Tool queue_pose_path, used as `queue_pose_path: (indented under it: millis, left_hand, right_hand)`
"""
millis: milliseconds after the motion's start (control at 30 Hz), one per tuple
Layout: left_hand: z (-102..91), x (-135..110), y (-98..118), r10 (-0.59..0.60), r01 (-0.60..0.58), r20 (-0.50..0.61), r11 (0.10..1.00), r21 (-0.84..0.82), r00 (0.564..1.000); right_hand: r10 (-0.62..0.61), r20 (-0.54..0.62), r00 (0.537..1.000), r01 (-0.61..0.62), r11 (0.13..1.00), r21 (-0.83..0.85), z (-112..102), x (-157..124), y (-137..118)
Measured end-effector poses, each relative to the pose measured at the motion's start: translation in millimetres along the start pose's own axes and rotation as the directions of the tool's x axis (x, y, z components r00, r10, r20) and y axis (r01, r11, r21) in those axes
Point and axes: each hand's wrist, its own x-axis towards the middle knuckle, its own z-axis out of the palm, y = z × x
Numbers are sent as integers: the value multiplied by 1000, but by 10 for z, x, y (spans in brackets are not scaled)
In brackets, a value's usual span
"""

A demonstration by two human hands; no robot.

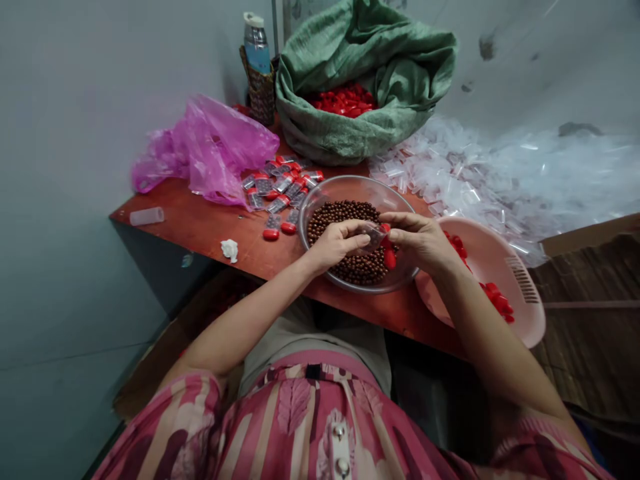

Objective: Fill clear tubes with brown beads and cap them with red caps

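My left hand (336, 245) pinches a small clear plastic container (371, 237) with dark beads showing inside. At its open end, the fingers of my right hand (423, 241) close on a red cap (385, 229). Whether the cap is seated on the container cannot be made out. Another red cap (390, 259) shows just below those fingertips; whether it is held or lies on the beads is unclear. Both hands are over a clear bowl (320, 191) of round brown beads (345, 212). Filled containers with red caps (283, 183) lie in a loose pile left of the bowl.
A pink basket (525, 320) with red caps overlaps the table's right front edge. Behind stand a green sack (325, 137) of red pieces and a bottle (257, 47) in a woven holder. Clear containers (465, 167) heap at right; a magenta bag (215, 147) lies left.
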Motion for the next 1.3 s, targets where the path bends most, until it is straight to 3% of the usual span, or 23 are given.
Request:
queue_pose_path:
  millis: [133, 233, 300, 400, 533, 733, 900, 933, 1000, 1100, 1200, 1300]
  left_hand:
    - [-9, -12, -17, 45, -45, 4, 998, 34, 999]
    - [-13, -16, -31, 140, -135, -16, 972, 192, 990]
    - [-8, -23, -26, 212, -187, -33, 918, 350, 977]
    - [11, -46, 2, 262, -219, -9, 827, 518, 965]
    - [23, -89, 21, 296, -244, 23, 740, 627, 955]
    - [11, -133, -19, 386, -270, -17, 677, 685, 922]
    - [12, -164, -61, 445, -399, 136, 576, 713, 885]
    - [14, -166, -65, 448, -415, 161, 555, 721, 879]
    - [16, -162, -61, 436, -393, 144, 560, 729, 889]
    - [9, -132, -32, 353, -290, 26, 720, 631, 935]
    - [-5, -83, 3, 201, -178, -42, 932, 316, 979]
    - [-9, -36, 30, 79, -79, -79, 997, 8, 994]
  right_hand:
    - [83, 63, 995, -85, 996, 26, 25, 14, 48]
    - [-65, -34, 997, 59, 986, -157, 2, -37, 39]
    - [-302, -103, 948, 241, 889, -389, -28, -84, -7]
    - [-540, 22, 841, 425, 636, -644, -39, -128, -83]
    - [-580, 265, 770, 568, 436, -698, 12, -108, -86]
    - [-635, 346, 691, 631, 297, -717, 81, -157, -39]
    - [-576, 466, 672, 649, 154, -745, 103, -257, -46]
    - [-559, 476, 679, 653, 164, -739, 105, -253, -46]
    - [-547, 440, 712, 645, 262, -717, 108, -219, -47]
    - [-507, 259, 822, 537, 541, -647, 101, -144, -74]
    - [-361, 65, 930, 357, 853, -381, 43, -131, -103]
    - [-241, -8, 971, 240, 969, -52, -56, -214, -64]
